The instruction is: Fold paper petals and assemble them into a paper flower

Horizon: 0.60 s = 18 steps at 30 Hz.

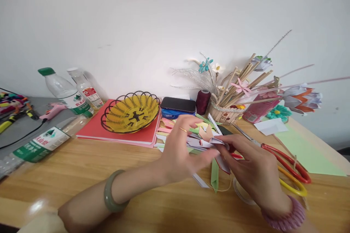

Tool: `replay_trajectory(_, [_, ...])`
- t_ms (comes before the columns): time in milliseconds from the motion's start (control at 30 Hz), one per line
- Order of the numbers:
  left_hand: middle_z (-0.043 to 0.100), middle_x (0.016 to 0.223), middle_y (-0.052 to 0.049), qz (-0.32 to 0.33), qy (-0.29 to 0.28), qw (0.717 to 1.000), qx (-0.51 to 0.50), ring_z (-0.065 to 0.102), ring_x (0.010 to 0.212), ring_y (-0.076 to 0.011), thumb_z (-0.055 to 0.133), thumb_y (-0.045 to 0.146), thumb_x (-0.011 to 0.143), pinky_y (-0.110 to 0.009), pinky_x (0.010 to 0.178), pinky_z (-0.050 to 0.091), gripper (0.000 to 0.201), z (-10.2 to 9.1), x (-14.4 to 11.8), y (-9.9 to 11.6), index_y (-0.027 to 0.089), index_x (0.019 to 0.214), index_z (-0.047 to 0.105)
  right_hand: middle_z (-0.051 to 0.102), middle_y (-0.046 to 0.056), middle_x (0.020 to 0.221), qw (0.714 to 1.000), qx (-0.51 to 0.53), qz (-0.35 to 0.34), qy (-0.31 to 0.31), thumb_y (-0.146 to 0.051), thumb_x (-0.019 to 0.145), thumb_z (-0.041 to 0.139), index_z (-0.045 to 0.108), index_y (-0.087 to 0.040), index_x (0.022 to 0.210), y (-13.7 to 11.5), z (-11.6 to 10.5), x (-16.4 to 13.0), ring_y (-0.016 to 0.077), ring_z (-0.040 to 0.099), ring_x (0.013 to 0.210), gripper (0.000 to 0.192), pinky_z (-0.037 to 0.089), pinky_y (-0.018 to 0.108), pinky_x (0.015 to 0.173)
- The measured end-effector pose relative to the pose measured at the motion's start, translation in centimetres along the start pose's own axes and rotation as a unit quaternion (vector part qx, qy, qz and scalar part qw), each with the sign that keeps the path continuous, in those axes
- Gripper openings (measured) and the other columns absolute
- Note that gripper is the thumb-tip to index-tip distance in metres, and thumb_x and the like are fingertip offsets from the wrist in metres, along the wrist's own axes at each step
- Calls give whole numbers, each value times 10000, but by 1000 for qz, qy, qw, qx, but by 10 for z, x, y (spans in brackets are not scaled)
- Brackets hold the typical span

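My left hand hovers over a pile of folded paper pieces, its thumb and fingers apart and holding nothing. Just right of it, my right hand pinches a folded white paper piece between thumb and fingers. A peach folded paper piece shows right behind the pinch; whether it is joined to the white one I cannot tell. Below the hands lie a green folded strip and a white strip, with a thin cord beside them.
Red-and-yellow-handled scissors lie at right, near green paper. Behind stand a basket of sticks and flowers, a maroon thread spool and a phone. Leftward are a yellow basket, red paper and bottles.
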<state>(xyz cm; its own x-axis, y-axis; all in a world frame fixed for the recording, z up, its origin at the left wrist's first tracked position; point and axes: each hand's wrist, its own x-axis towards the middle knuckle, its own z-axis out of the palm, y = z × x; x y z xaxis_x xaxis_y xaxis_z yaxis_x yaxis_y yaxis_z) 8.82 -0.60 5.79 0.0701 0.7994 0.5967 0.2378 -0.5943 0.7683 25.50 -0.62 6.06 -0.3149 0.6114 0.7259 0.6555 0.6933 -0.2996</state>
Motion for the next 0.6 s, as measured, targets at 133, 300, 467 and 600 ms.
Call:
replay_trajectory(133, [561,902,-66,175,21,971,159,558,895,-180,585,125,714,-323,766,493,212,4,-3,-1,175,909,519,623,20,698,999,-28,-42,21,-108,774,585,584,-176,869,-5,0,-3,124,595,652,117,453,224,585])
replay_trajectory(300, [580,812,-70,225,41,953,200,575,756,-154,560,131,748,-282,654,502,24,3,-2,1,152,747,550,639,21,720,995,-54,-77,37,-101,772,591,586,-173,878,-10,-2,-4,116,604,666,128,458,222,630])
replay_trajectory(467, [610,749,-56,276,47,937,209,573,718,-147,541,42,705,-272,637,501,114,1,0,3,154,712,519,668,28,760,993,-54,-93,48,-99,789,585,595,-176,904,-11,-3,-4,117,623,691,139,474,221,650])
replay_trajectory(600, [598,768,-51,237,45,957,159,595,731,-136,522,49,718,-243,648,511,122,1,0,4,168,738,501,683,36,793,994,-38,-91,50,-75,750,619,593,-200,944,-8,-5,-7,144,631,713,232,492,257,662])
